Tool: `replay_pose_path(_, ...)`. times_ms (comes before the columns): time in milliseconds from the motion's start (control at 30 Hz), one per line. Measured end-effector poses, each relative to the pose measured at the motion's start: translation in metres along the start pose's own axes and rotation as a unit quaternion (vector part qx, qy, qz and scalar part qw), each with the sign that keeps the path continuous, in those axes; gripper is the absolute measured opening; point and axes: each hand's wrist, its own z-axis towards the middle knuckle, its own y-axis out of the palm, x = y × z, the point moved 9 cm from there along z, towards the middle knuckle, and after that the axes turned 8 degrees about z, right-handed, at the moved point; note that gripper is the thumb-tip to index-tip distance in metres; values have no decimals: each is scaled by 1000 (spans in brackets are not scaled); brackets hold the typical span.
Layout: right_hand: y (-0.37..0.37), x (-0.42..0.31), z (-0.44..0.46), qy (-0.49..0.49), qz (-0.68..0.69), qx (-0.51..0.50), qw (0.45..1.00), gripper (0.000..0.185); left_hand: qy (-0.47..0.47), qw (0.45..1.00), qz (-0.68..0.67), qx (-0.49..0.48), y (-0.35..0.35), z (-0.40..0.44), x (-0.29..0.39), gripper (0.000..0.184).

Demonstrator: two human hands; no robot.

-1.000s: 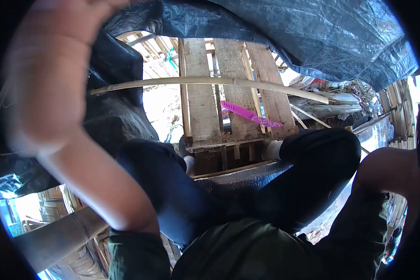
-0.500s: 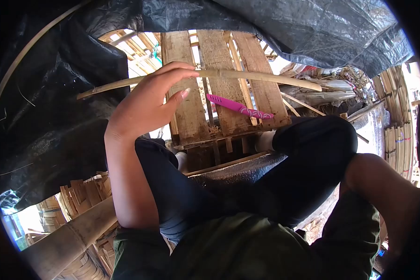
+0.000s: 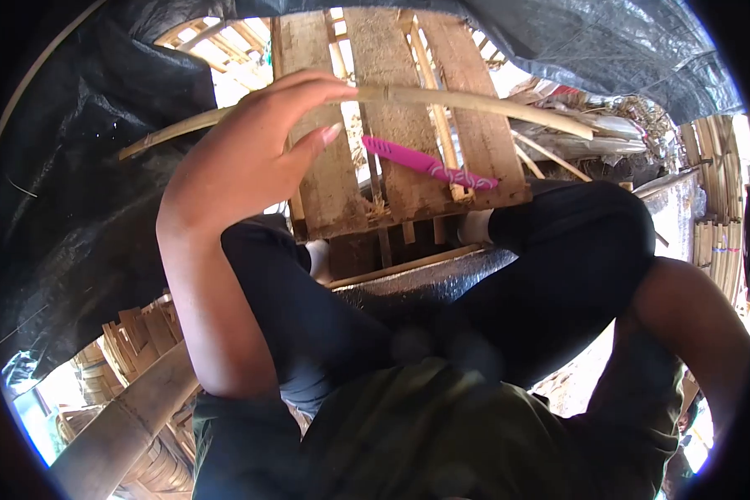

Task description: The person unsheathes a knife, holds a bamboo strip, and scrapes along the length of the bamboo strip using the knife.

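My left hand is over the left part of a wooden slatted bench. Its visible fingers stretch along a long, pale bamboo strip, and the thumb stands well apart from them. Part of the strip is hidden behind this hand; its two ends reach past both sides of the bench. A pink knife-shaped piece with a white pattern lies slantwise across the slats, to the right of my thumb. At the right, my bent arm runs to the picture's edge, and my right hand is out of view.
Black plastic sheeting hangs at the left and across the top. My knees are spread on either side of the bench's near edge. A thick bamboo pole slants at lower left. Bundled bamboo slats stand at the right.
The whole view has shifted, so the bench, strip and pink piece appear higher. My left hand keeps almost the same pose beside the strip.
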Motion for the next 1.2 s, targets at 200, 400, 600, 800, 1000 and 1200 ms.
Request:
replay_pose_path(200, 3, -11, 3, -16, 0, 18, 1000, 15, 26, 999, 18, 5, 8, 1, 1, 37)
replay_pose_path(400, -88, -74, -71, -109, 31, 168, 979, 15, -26, 999, 9, -36, 12, -7, 0, 38)
replay_pose_path(600, -210, -161, -269, -288, 101, 518, 799, 15, -19, 1000, 5, -22, 12, -10, -6, 37)
replay_pose_path(800, -241, -177, -291, -307, 163, 606, 716, 15, -38, 997, 62, 28, 34, 6, -34, 41)
replay_pose_path(1000, -172, -96, -93, 14, -98, 240, 966, 47, -116, 977, 175, 37, 72, 15, -93, 45)
replay_pose_path(1200, -143, -65, -44, 76, -159, 255, 951, 36, -177, 969, 154, 78, 65, 2, -106, 33)
